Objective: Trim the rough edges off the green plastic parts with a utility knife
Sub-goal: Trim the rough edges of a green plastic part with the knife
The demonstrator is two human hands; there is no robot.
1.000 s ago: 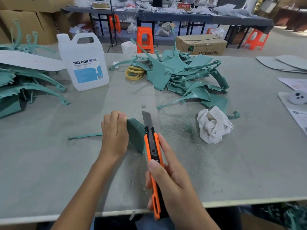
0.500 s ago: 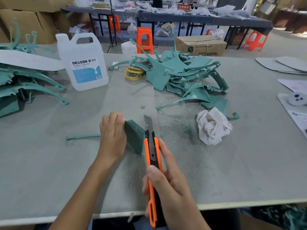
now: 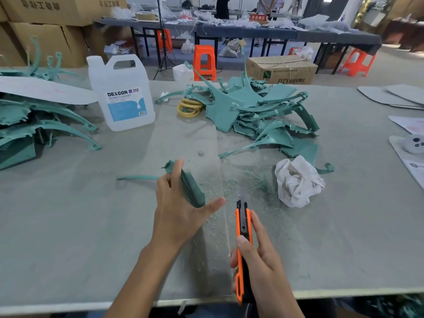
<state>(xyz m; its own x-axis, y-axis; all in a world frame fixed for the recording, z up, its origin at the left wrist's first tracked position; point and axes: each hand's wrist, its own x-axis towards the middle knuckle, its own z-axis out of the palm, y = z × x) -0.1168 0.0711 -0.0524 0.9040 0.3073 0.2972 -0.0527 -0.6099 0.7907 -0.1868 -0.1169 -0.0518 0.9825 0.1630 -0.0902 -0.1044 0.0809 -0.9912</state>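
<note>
A green plastic part (image 3: 193,191) stands tilted on edge on the grey table (image 3: 68,226), its thin strip trailing left. My left hand (image 3: 176,216) cradles it loosely between a raised forefinger and an outstretched thumb. My right hand (image 3: 263,267) grips an orange utility knife (image 3: 243,228) with the blade out, pointing away from me. The blade tip is a short way right of the part and does not touch it.
A heap of green parts (image 3: 257,113) lies at the back centre and another (image 3: 34,125) at the left. A white DEXCON jug (image 3: 124,95), yellow rings (image 3: 189,107) and a crumpled white rag (image 3: 298,182) stand around. Green shavings (image 3: 250,180) litter the middle.
My left hand has opened its fingers and turned the part up onto its edge. The knife has drawn back towards me and to the right, off the part.
</note>
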